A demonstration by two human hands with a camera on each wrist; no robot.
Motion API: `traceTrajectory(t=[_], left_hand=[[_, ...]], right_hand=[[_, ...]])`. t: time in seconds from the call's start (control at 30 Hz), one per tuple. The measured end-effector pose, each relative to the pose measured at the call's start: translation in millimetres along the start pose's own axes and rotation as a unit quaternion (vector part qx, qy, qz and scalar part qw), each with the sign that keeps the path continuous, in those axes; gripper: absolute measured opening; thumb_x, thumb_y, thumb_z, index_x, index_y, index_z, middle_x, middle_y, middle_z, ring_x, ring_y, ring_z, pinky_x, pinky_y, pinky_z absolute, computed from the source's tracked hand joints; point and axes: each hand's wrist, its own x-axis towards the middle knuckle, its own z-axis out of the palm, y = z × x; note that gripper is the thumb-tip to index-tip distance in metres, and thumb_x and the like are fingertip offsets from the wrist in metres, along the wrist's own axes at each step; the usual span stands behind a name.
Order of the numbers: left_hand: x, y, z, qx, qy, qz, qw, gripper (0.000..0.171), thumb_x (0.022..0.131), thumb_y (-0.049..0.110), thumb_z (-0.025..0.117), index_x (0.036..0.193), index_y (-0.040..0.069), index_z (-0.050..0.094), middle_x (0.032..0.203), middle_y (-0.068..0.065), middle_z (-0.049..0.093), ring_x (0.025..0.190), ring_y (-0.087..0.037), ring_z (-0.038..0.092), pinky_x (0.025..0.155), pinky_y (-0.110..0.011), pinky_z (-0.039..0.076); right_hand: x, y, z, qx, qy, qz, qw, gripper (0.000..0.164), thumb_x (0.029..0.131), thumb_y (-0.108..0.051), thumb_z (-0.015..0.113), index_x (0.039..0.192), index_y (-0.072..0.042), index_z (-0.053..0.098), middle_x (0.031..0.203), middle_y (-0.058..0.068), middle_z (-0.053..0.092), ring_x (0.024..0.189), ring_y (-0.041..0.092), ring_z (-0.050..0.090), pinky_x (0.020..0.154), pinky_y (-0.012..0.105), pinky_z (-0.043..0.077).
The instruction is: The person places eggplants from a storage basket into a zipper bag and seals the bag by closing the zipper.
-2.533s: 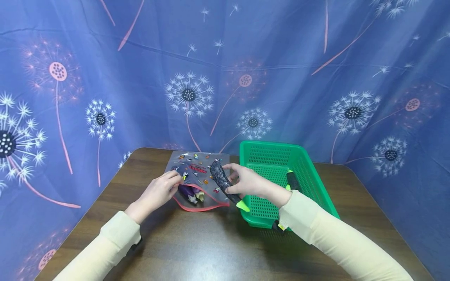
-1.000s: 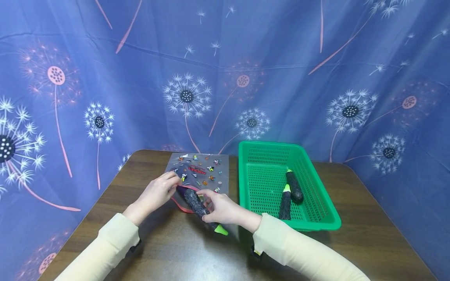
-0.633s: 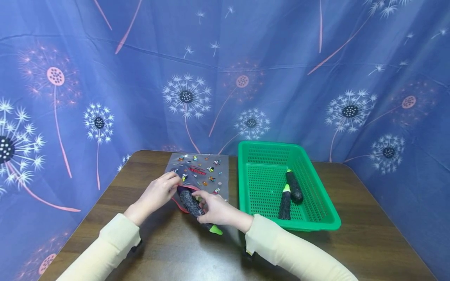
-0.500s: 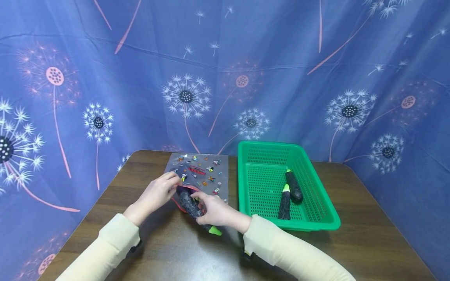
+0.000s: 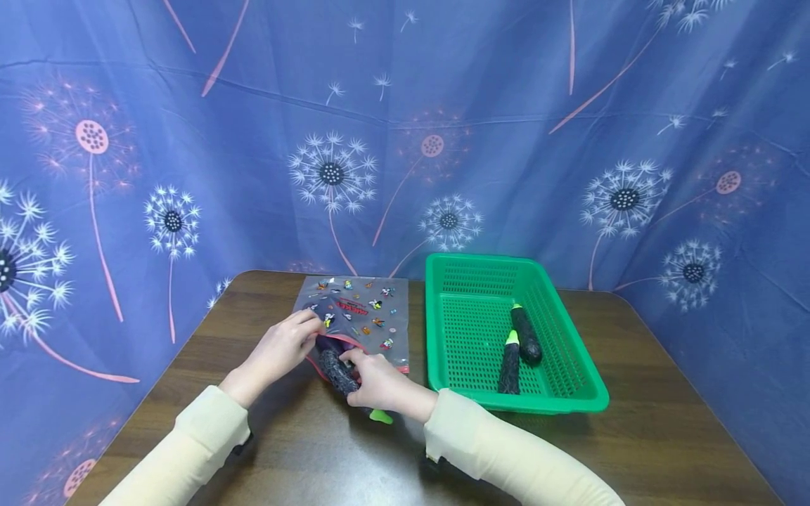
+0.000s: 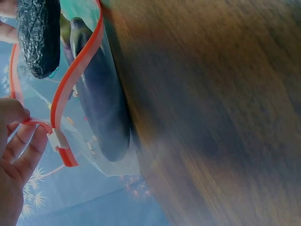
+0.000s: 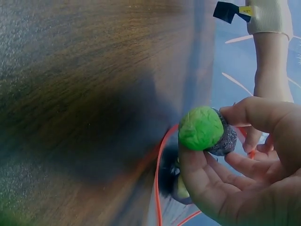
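My left hand [image 5: 278, 351] pinches the red-edged mouth of a clear zip bag [image 5: 367, 309] printed with small cartoon figures, beside its white slider [image 6: 57, 139]. Inside the bag lie dark purple eggplants [image 6: 103, 103]. My right hand [image 5: 384, 385] holds a black, wrinkled, zucchini-shaped vegetable [image 5: 334, 369] with a bright green tip. Its black end points into the open bag mouth, and the green tip [image 7: 201, 128] faces toward me. In the left wrist view that black end hangs beside the eggplants, between the red edges.
To the right stands a green perforated basket [image 5: 432, 323]. It holds two more black vegetables with green tips, one nearer [image 5: 509, 369] and one farther [image 5: 526, 336]. A brown wooden table [image 5: 304, 457] lies under everything, with a blue dandelion-print curtain [image 5: 392, 176] behind.
My right hand has carried the black vegetable from beside the basket leftward to the bag mouth, its black end moving in under the red edge. My left hand stays at the bag's edge.
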Motion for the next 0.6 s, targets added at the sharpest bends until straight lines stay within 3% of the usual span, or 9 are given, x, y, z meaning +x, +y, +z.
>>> traceTrajectory(t=[0.2,0.6], left_hand=[[-0.2,0.2,-0.5,0.001,0.0,-0.002,1.0,0.026,0.07,-0.006,0.069,0.084,0.015,0.062,0.086,0.006,0.056,0.078,-0.013,0.056,0.058,-0.033,0.05],[-0.1,1.1,0.6,0.001,0.005,0.004,1.0,0.026,0.07,-0.006,0.069,0.083,0.015,0.061,0.087,0.004,0.058,0.079,-0.013,0.057,0.06,-0.033,0.05]], right_hand=[[4,-2,9,-0.042,0.008,0.011,0.999,0.062,0.066,-0.009,0.076,0.124,-0.008,0.055,0.083,0.0,0.063,0.066,0.004,0.052,0.056,0.017,0.042],[9,-2,18,-0.09,0.02,0.03,0.995,0.061,0.066,-0.013,0.078,0.123,-0.008,0.056,0.112,0.008,0.064,0.088,0.013,0.06,0.07,0.023,0.049]])
